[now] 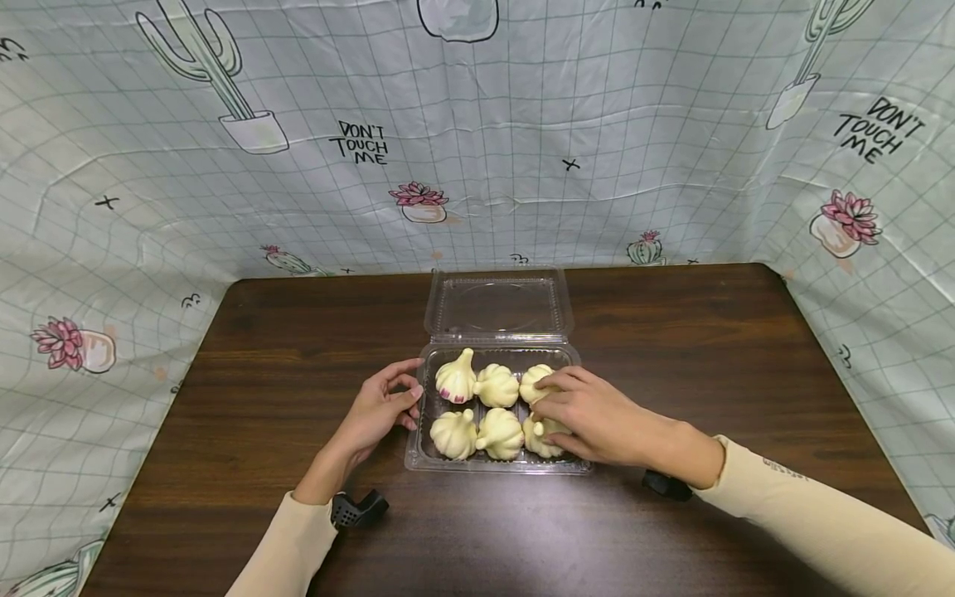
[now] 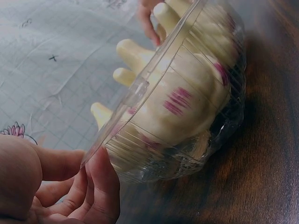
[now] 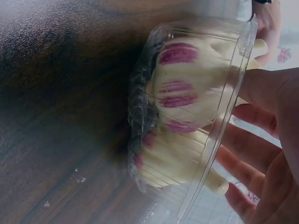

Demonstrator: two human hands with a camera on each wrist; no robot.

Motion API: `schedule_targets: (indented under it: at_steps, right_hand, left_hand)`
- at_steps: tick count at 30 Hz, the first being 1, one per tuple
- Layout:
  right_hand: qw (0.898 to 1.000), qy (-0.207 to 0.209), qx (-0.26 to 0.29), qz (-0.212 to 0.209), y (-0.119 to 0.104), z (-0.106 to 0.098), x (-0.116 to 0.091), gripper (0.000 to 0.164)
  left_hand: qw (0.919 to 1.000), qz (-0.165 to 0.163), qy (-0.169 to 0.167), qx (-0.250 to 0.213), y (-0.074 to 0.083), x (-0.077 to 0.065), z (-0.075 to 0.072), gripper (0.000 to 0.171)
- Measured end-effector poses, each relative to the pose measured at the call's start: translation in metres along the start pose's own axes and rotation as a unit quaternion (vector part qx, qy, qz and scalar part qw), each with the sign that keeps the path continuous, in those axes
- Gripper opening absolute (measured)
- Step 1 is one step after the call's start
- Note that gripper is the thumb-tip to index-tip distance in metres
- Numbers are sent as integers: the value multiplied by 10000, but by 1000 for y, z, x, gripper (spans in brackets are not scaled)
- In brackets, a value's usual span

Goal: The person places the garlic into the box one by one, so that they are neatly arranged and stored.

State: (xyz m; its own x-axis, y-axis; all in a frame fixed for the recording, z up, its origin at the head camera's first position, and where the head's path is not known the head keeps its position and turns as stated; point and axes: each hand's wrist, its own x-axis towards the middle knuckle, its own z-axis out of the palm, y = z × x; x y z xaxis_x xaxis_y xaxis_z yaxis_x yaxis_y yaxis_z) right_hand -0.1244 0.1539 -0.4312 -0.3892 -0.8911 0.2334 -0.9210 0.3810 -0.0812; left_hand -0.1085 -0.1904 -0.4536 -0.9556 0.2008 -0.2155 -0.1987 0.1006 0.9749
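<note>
A clear plastic clamshell container holds several pale garlic bulbs in two rows. The back left garlic bulb shows purple streaks and an upright stem. My left hand pinches the container's left rim between thumb and fingers, with a streaked garlic bulb showing through the wall in the left wrist view. Over the right end is my right hand. Its thumb and index finger grip the front right garlic bulb, while other fingers reach over the back right garlic bulb, partly covering it.
The container's clear lid lies folded back behind it, towards the curtain. Dark wood-grain table surrounds the container. A printed curtain with cactus drawings hangs along the back and sides. A black wrist device sits on the left wrist.
</note>
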Motion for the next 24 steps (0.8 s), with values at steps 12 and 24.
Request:
schedule_targets:
  at_steps: [12,24]
  right_hand:
    - [9999,144,-42,46,4,2,-4,32]
    - [9988,461,153,83,7,-7,-8,35]
  left_hand:
    - [10000,3,19,-8,-1,1,0,50]
    - [10000,-18,25,5,-1,1,0,50]
